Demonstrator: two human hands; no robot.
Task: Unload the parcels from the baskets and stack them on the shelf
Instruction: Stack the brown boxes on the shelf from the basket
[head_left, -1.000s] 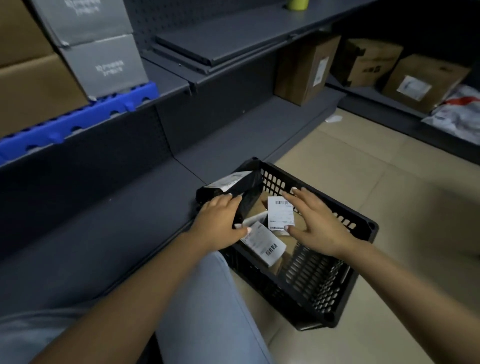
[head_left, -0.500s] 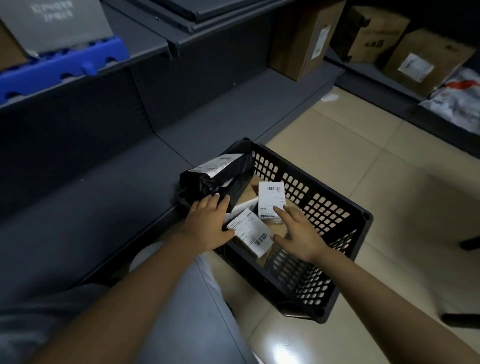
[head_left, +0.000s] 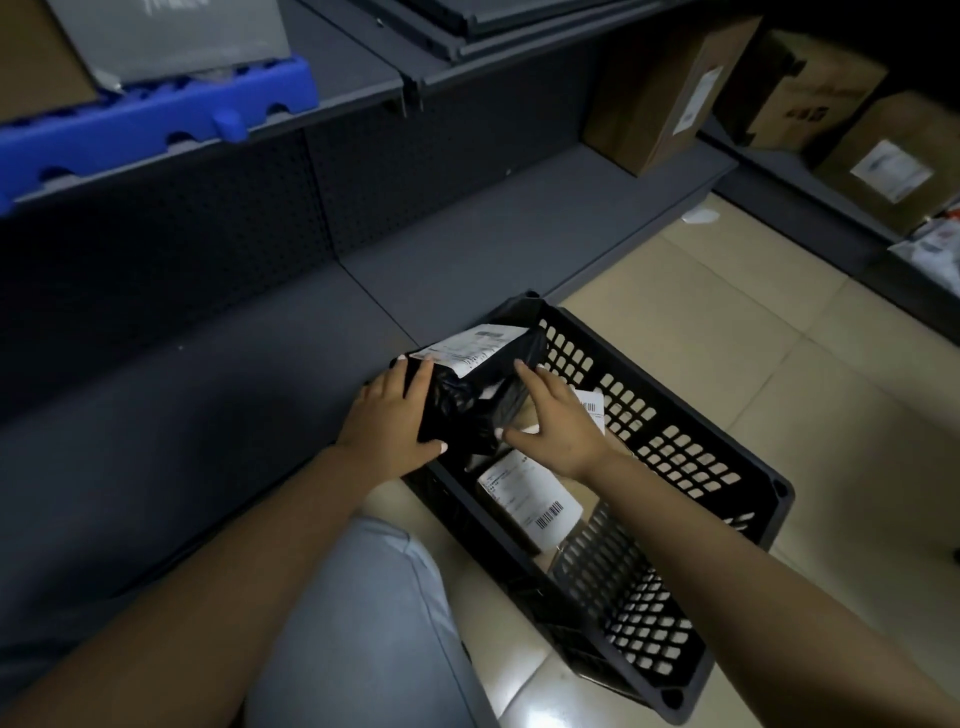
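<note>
A black plastic basket (head_left: 691, 467) stands on the floor beside the low grey shelf (head_left: 208, 395). A black bagged parcel (head_left: 478, 384) with a white label sits at the basket's near left corner. My left hand (head_left: 387, 421) grips its left side, and my right hand (head_left: 558, 418) holds its right side, thumb underneath. More parcels lie in the basket: a brown one with a barcode label (head_left: 530, 499) and another white label (head_left: 592, 408) partly hidden behind my right hand.
Cardboard boxes (head_left: 660, 88) stand at the shelf's far right, more boxes (head_left: 883, 161) on a second shelf beyond. A blue crate (head_left: 156, 130) and grey packages sit on the upper shelf. My knee (head_left: 358, 623) is beside the basket. Tiled floor (head_left: 727, 322) lies to the right.
My right hand has left the labelled parcels inside the basket and moved onto the right side of the black parcel. Both hands now hold it. The view has shifted closer.
</note>
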